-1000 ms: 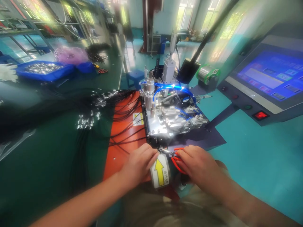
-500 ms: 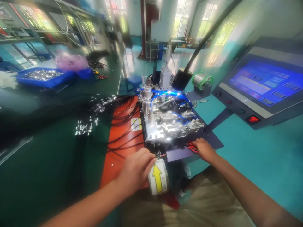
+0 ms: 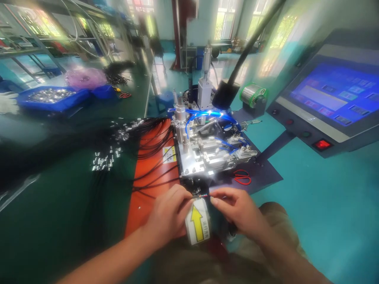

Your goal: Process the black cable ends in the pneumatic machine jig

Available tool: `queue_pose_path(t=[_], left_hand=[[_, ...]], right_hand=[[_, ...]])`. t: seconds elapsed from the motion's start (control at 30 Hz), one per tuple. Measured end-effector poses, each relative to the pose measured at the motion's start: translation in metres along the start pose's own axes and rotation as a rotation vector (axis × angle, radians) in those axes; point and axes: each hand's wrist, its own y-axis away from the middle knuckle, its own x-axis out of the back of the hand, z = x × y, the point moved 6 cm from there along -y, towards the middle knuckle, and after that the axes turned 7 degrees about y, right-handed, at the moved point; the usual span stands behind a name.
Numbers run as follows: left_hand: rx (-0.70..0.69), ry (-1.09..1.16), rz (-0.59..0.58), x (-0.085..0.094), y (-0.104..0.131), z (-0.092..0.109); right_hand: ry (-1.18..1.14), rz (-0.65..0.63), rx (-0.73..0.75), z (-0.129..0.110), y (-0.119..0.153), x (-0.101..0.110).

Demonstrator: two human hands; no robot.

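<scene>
My left hand (image 3: 170,211) pinches the end of a thin black cable (image 3: 199,195) with small red wire tips, just in front of the metal fixture (image 3: 207,152). From the right, my right hand (image 3: 237,209) pinches the same wire end with thumb and forefinger. Both hands meet above a white label with a yellow arrow (image 3: 197,221). Red-handled scissors (image 3: 242,177) lie on the dark mat (image 3: 266,173) to the right of the fixture, apart from my hands.
A bundle of black cables (image 3: 124,146) with metal ends spreads over the orange pad (image 3: 151,173) and green table. A blue tray (image 3: 49,96) of metal parts stands far left. A touchscreen console (image 3: 331,98) and a solder spool (image 3: 253,94) stand at right.
My right hand carried the red scissors to the dark mat, let them go there, and came back to pinch the wire end beside my left hand.
</scene>
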Motion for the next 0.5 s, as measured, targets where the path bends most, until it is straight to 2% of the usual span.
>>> queue_pose_path(t=[0.07,0.13,0.3,0.5], left_hand=[[0.012,-0.013,0.008,0.0,0.0,-0.001],[0.014,-0.024,0.009,0.0,0.0,-0.001],[-0.004,-0.03,0.033,0.002,-0.002,0.004],[-0.007,-0.062,0.038,0.003,-0.001,0.004]], right_hand=[[-0.215,-0.036,-0.006,-0.02,0.008,-0.018],[-0.338,-0.034,-0.004,-0.031,0.009,-0.028],[-0.434,-0.054,-0.059,-0.033,0.005,-0.038],[-0.492,-0.026,-0.039,-0.033,0.009,-0.039]])
